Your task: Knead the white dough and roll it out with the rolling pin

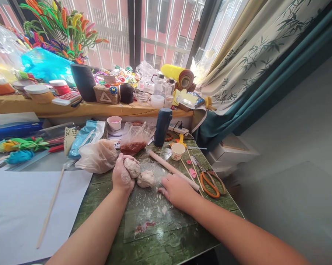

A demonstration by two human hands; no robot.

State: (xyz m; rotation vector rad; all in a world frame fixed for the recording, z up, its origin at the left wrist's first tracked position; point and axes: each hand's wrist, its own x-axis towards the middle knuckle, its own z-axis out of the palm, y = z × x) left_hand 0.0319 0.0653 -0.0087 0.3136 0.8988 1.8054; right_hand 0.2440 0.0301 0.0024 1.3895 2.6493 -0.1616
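My left hand is cupped around a rounded lump of off-white clay, with pale residue on the fingers and palm. A second, rougher clay lump lies just to its right on a clear mat smeared with white and a little dark red. To the right of that lump, my right hand rests low over the mat, thumb apart from the fingers, with nothing visible in it. Beyond its knuckles, a wooden rolling pin lies diagonally.
Orange-handled scissors, thin sticks and a paper cup lie at right. A dark blue bottle, a bag of reddish material and a bundled plastic bag stand behind. White paper covers the left; the table's right edge is near.
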